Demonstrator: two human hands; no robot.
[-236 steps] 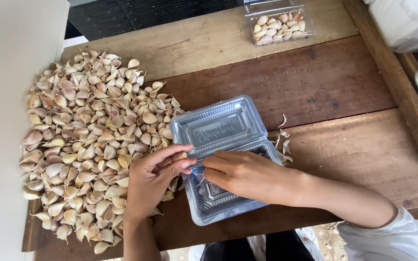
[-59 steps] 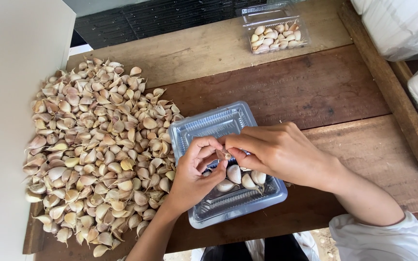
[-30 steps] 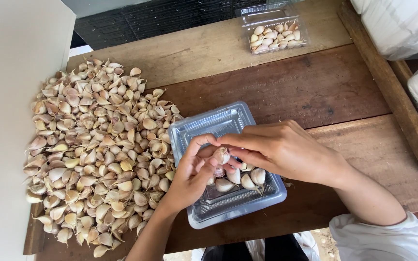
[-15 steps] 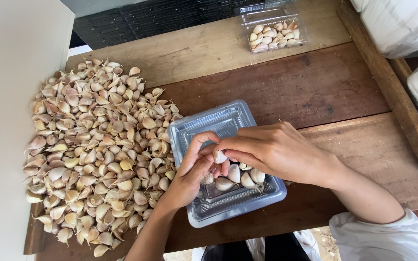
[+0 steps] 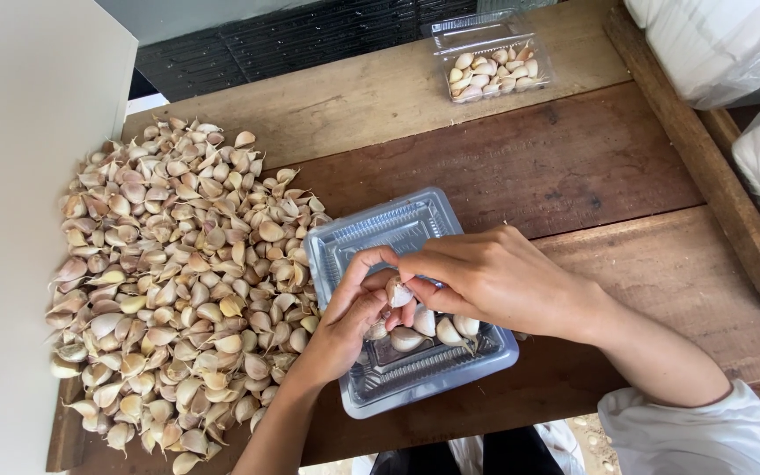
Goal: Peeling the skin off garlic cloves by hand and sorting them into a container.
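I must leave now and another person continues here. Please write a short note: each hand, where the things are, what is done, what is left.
Left hand: over the open clear tray, fingers curled by one garlic clove.
Right hand: above the same tray, fingertips pinching that clove.
Things: tray at the front edge of the wooden table; a few cloves lie in it. Big clove pile to its left. A second tray with cloves sits at the far edge.
Done: a few cloves are in the near tray.
Left: most of that tray is bare; the pile is large.
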